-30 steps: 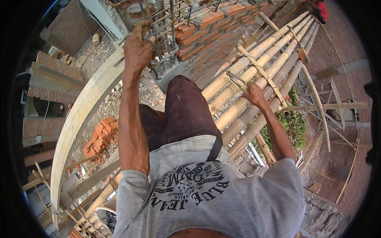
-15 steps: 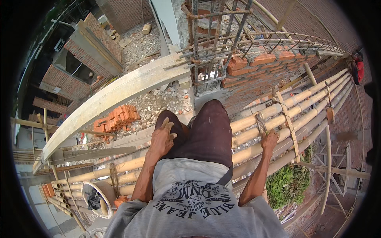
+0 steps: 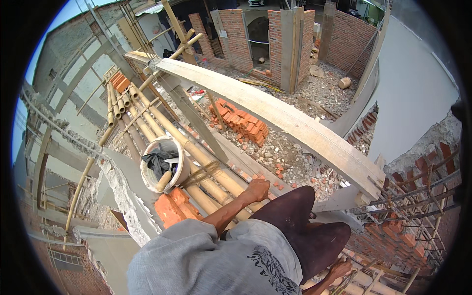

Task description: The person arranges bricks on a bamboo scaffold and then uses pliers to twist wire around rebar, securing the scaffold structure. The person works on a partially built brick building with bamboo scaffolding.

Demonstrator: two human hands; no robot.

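I sit on a platform of bamboo poles (image 3: 199, 145), my knees in dark trousers toward the right. My left hand (image 3: 258, 189) is closed over the outer pole beside my thigh. At the lower right, past my knees, my right hand (image 3: 340, 269) is down by the poles with bent fingers, next to a dark wire-like loop; what it grips is hidden. A white bucket (image 3: 183, 164) stands on the poles beyond my left forearm. Inside it lie a black plastic bag (image 3: 160, 164) and a tool with a wooden handle (image 3: 163, 182). Orange bricks (image 3: 177, 206) lie between bucket and sleeve.
A long pale beam (image 3: 265, 108) crosses ahead, above rubble ground with a stack of orange bricks (image 3: 241, 120). Steel bars (image 3: 427, 201) stick out at the right above a brick wall (image 3: 393, 241). A broken wall edge (image 3: 123, 191) runs along the left.
My view has swung left, bringing the bucket and bamboo platform to the middle. My left hand has moved off my knee onto the outer pole. My right hand stays by the poles.
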